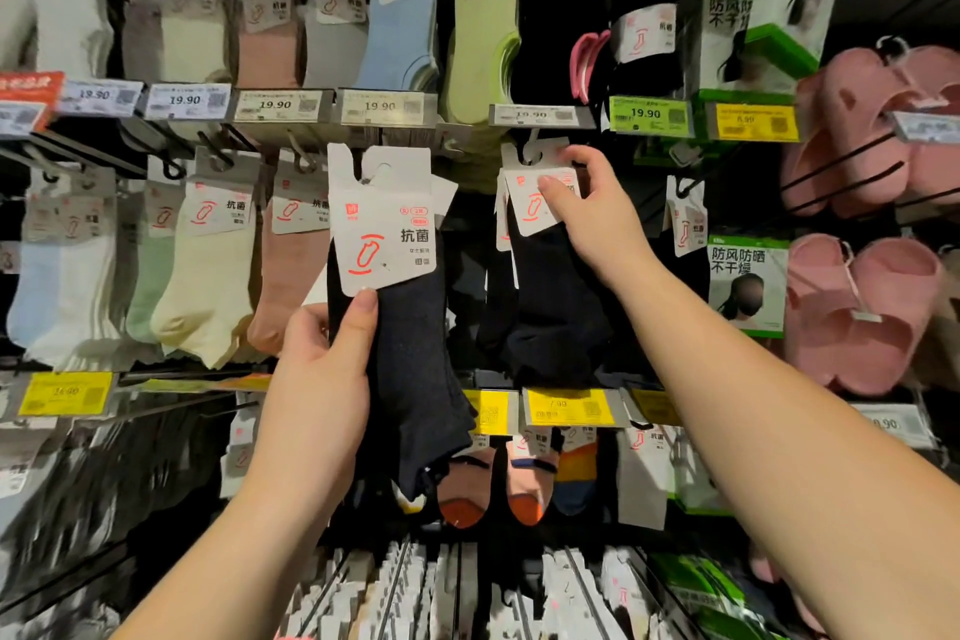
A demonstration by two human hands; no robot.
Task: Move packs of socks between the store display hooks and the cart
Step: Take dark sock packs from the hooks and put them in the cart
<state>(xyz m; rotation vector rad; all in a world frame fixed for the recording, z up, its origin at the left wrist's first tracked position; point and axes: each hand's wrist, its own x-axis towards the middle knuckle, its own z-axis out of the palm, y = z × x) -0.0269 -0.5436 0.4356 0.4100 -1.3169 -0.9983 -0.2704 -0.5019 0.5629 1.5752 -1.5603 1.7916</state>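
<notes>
Left hand (317,379) gripping loose navy sock pack (400,327) — soft, light; right hand (587,213) pinching hung pack's (545,286) stiff card — best hold.

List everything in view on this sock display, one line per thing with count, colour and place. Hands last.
held sock pack: one, dark navy with a white card, off the hooks, centre
hanging dark sock packs: a few bunched together, count unclear, black, on the hook right of centre
pastel sock packs: many, blue, white, green, cream and pink, hooks at left
upper-row sock packs: several, cream, pink, grey, blue, lime and black, top hooks
price tags: many, white, green and yellow, along the rails
pink slippers: several, far right
left hand: grips the held sock pack
right hand: pinches the card of the hanging dark sock packs
</notes>
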